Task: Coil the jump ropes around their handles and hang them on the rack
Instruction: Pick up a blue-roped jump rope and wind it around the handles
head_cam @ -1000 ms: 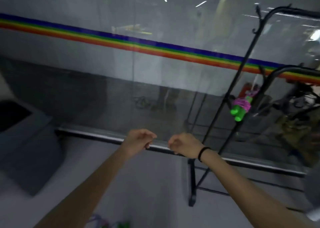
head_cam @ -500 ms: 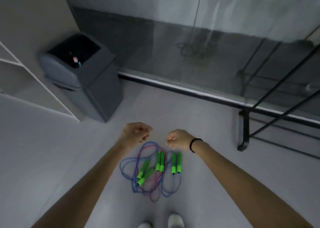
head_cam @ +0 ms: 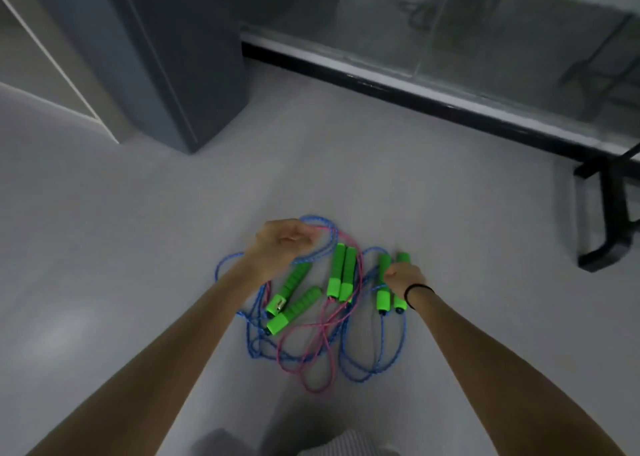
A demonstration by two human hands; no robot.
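- Both hands had dropped lower, onto the jump ropes (head_cam: 322,334) tangled on the floor (head_cam: 138,247).
- The left hand (head_cam: 282,244) curled loosely at a blue loop (head_cam: 325,227); contact unclear.
- The right hand (head_cam: 403,277) curled over the rightmost green handles (head_cam: 382,299); grip unclear.

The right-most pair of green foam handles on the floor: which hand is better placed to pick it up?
Right hand. Its fingers curl at the right-most pair of green foam handles; the left hand hangs over a blue rope loop, farther to the left.

Tangled jump ropes (head_cam: 341,275) on grey floor (head_cam: 138,247)
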